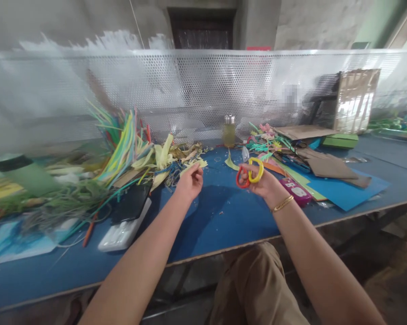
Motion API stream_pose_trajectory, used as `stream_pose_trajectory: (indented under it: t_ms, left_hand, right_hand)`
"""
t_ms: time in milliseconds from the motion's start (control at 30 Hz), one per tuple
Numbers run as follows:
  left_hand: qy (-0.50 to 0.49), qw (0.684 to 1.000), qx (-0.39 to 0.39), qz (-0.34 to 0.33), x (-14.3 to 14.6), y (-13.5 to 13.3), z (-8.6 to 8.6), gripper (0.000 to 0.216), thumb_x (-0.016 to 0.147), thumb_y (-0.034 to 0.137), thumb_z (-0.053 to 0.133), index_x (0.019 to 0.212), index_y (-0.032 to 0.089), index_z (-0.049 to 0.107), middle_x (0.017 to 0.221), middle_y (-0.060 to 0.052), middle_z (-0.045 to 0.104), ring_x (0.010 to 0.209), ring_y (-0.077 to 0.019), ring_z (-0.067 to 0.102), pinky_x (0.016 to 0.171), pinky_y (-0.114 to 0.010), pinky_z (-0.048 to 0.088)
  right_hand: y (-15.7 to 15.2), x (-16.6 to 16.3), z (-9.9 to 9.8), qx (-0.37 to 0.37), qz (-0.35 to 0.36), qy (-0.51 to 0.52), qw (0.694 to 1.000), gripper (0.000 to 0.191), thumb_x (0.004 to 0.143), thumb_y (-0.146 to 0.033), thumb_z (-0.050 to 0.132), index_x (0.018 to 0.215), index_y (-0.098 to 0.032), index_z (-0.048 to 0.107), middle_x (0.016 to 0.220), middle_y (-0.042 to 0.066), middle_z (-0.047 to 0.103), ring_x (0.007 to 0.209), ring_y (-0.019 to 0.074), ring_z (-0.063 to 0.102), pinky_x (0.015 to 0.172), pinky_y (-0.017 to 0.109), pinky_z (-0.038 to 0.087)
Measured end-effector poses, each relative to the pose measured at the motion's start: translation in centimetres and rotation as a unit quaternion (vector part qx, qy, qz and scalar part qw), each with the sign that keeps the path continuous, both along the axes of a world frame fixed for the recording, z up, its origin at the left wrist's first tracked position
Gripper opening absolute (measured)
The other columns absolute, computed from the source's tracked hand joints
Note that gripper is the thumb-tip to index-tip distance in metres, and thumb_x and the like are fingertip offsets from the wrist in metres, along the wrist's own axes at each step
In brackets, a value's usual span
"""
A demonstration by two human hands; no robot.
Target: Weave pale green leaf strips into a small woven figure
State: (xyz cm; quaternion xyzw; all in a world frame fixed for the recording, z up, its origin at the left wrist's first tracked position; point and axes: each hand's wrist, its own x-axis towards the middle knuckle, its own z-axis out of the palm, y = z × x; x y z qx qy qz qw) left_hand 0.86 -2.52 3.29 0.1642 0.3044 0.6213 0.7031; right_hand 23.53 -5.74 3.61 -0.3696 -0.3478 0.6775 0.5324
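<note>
My right hand [261,179] is closed around a pair of scissors with one yellow loop [260,170] and one red loop [238,179]; their blades are hidden from me. My left hand [190,182] has its fingers curled together in a pinch. A pale yellow-green husk strip [201,163] shows right at its fingertips, but whether it is held or lies behind them I cannot tell. Beyond the hands a pale green leaf-like piece [230,162] is on the blue table [217,225]. Beside my right wrist lies a purple case [296,192].
Left of me are a husk pile [164,155], coloured stems [123,144], a black phone [131,203] over a white device [123,232], and a green container [27,176]. A jar [229,132] stands before the perforated metal screen [203,90]. Cardboard [332,163] and blue paper [345,192] lie right.
</note>
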Motion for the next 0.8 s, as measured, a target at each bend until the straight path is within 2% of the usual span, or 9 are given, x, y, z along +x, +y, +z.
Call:
stream_pose_trajectory:
  t_ms: [33,100,200,267,367,467,567,667,800]
  left_hand:
    - [0.005,1.0,0.01,-0.002,0.2,-0.1,0.0,0.012,0.082,0.013,0.065,0.074,0.015,0.057,0.058,0.003,0.054,0.05,-0.0035,0.056,0.041,-0.008,0.039]
    - [0.037,0.999,0.038,-0.002,0.5,-0.3,-0.2,0.016,0.082,0.02,0.067,0.073,0.014,0.057,0.059,0.002,0.055,0.047,-0.0038,0.052,0.039,-0.01,0.036]
    - [0.119,0.987,0.099,0.035,1.1,-0.4,-0.7,0.026,0.08,0.031,0.071,0.067,0.014,0.055,0.056,0.002,0.052,0.041,-0.0027,0.041,0.036,-0.013,0.028]
    - [0.156,0.976,0.132,0.078,1.4,-0.5,-0.9,0.032,0.078,0.034,0.073,0.063,0.014,0.053,0.053,0.003,0.049,0.04,-0.0024,0.037,0.037,-0.015,0.024]
    - [0.17,0.968,0.152,0.103,1.6,-0.7,-0.9,0.036,0.076,0.036,0.074,0.059,0.015,0.05,0.052,0.004,0.046,0.041,-0.0024,0.034,0.038,-0.016,0.023]
    - [0.177,0.965,0.176,0.085,1.4,-1.1,-0.5,0.035,0.074,0.03,0.072,0.055,0.015,0.048,0.052,0.004,0.044,0.041,-0.0028,0.032,0.04,-0.017,0.023]
    - [0.189,0.96,0.196,0.06,1.3,-1.5,-0.2,0.033,0.073,0.027,0.069,0.051,0.015,0.047,0.048,0.004,0.04,0.041,-0.0039,0.032,0.04,-0.019,0.023]
    - [0.188,0.962,0.193,0.046,1.5,-1.7,0.0,0.031,0.069,0.027,0.069,0.05,0.015,0.047,0.046,0.004,0.039,0.041,-0.004,0.031,0.04,-0.019,0.022]
    - [0.179,0.97,0.159,0.049,2.1,-1.9,0.0,0.026,0.062,0.03,0.078,0.063,0.014,0.058,0.055,0.002,0.052,0.046,-0.0045,0.042,0.042,-0.017,0.028]
  right_hand:
    - [-0.8,-1.0,-0.1,0.003,-0.002,0.045,0.999,0.004,0.082,-0.018,0.059,0.085,-0.016,0.057,0.055,-0.004,0.051,0.048,0.0059,0.05,0.055,0.018,0.049]
    - [-2.3,-2.8,-0.4,0.004,0.03,0.071,0.997,0.021,0.076,-0.017,0.062,0.097,-0.016,0.058,0.06,-0.004,0.053,0.049,0.0059,0.049,0.053,0.019,0.049]
    - [-4.1,-4.2,-0.7,0.025,0.049,0.003,0.998,0.048,0.067,-0.012,0.064,0.112,-0.02,0.053,0.072,-0.002,0.062,0.06,0.0116,0.06,0.055,0.024,0.052]
    - [-4.9,-4.5,-0.8,0.032,0.049,-0.05,0.997,0.056,0.063,-0.01,0.065,0.116,-0.023,0.052,0.081,-0.001,0.063,0.068,0.0131,0.063,0.055,0.023,0.052]
    - [-5.6,-4.7,-0.8,0.032,0.039,-0.119,0.992,0.048,0.068,-0.019,0.069,0.113,-0.025,0.052,0.08,-0.002,0.06,0.064,0.0108,0.06,0.047,0.019,0.048]
    - [-6.1,-5.1,-0.3,0.044,0.054,-0.171,0.983,0.037,0.076,-0.043,0.07,0.102,-0.024,0.052,0.072,-0.004,0.054,0.055,0.0086,0.054,0.042,0.018,0.046]
    - [-6.2,-5.4,0.2,0.05,0.079,-0.221,0.971,0.045,0.077,-0.062,0.064,0.092,-0.022,0.052,0.068,-0.004,0.052,0.049,0.0074,0.051,0.041,0.019,0.047]
    - [-6.0,-5.5,0.2,0.038,0.09,-0.225,0.969,0.052,0.075,-0.07,0.061,0.091,-0.022,0.051,0.069,-0.003,0.053,0.05,0.008,0.053,0.042,0.021,0.051]
    - [-5.7,-5.4,-0.2,0.057,0.099,-0.223,0.968,0.052,0.075,-0.071,0.06,0.089,-0.021,0.051,0.071,-0.003,0.054,0.052,0.0083,0.054,0.04,0.02,0.05]
